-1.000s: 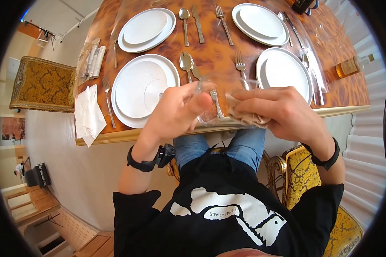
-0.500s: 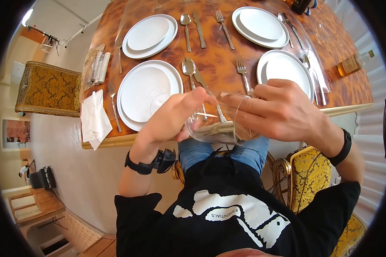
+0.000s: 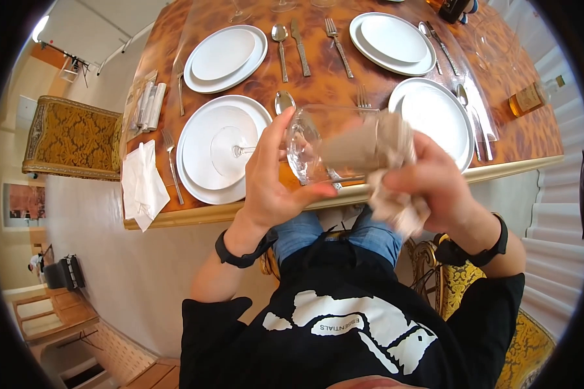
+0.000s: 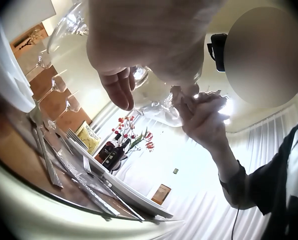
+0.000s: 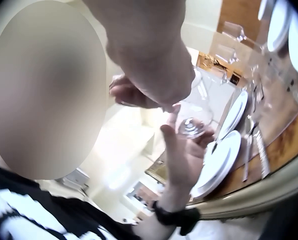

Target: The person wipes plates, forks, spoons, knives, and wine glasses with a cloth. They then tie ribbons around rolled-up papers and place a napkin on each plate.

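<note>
A clear wine glass (image 3: pixel 303 152) lies sideways in the air over the table's near edge. My left hand (image 3: pixel 264 178) holds it at the base of the bowl, thumb on the near side and fingers on the far side. The stem comes out behind that hand, its round foot overlapping a white plate (image 3: pixel 198 155) in the head view. My right hand (image 3: pixel 438 185), slightly blurred, grips a crumpled beige cloth (image 3: pixel 396 146) at the glass's mouth. Part of the cloth shows inside the bowl, and a loose end hangs below the fingers.
More stacked white plates (image 3: pixel 396 42) stand on the glossy brown table with forks, knives and spoons. White napkins (image 3: pixel 144 185) lie at the left edge, near wrapped rolls (image 3: pixel 150 104). An amber bottle (image 3: pixel 529 100) is at the right. Other wine glasses (image 4: pixel 71 104) stand farther back.
The right hand has swung and turned around the glass's mouth, with the cloth now showing inside the bowl and hanging below. The left hand has opened its grip wider along the bowl's base.
</note>
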